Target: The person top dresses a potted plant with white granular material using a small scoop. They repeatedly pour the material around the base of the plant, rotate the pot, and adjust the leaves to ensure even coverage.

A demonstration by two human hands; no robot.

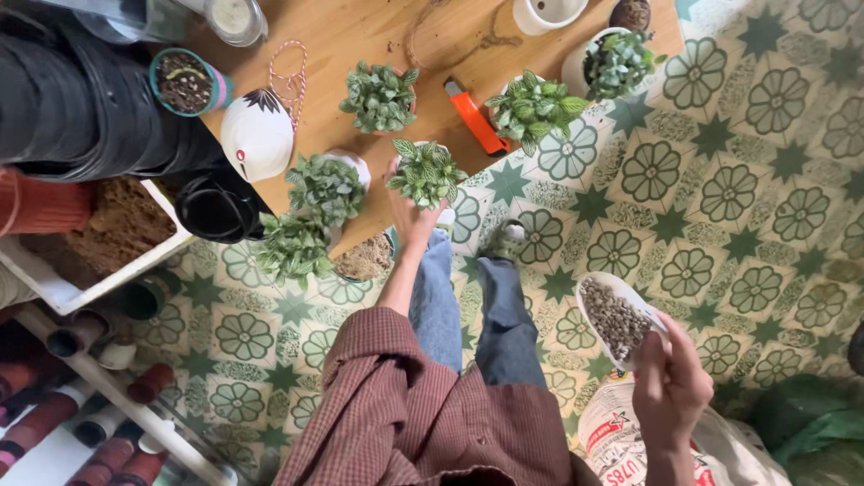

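White plastic scoop (616, 317), heaped with grey-brown pellets, sits in the right hand (670, 382), whose fingers wrap its lower end; its long axis runs from about five o'clock at the hand up to eleven o'clock, the open end pointing toward the desk (360, 45). At ten o'clock from it, the left hand (416, 220) cups a small pot of green-and-white leafy plant (426, 173) from beneath, fingers closed round it at the wooden desk's edge. Similar potted plants (380, 97) crowd the desk beside an orange tool (477, 121). Green patterned floor tiles (747, 198) lie below.
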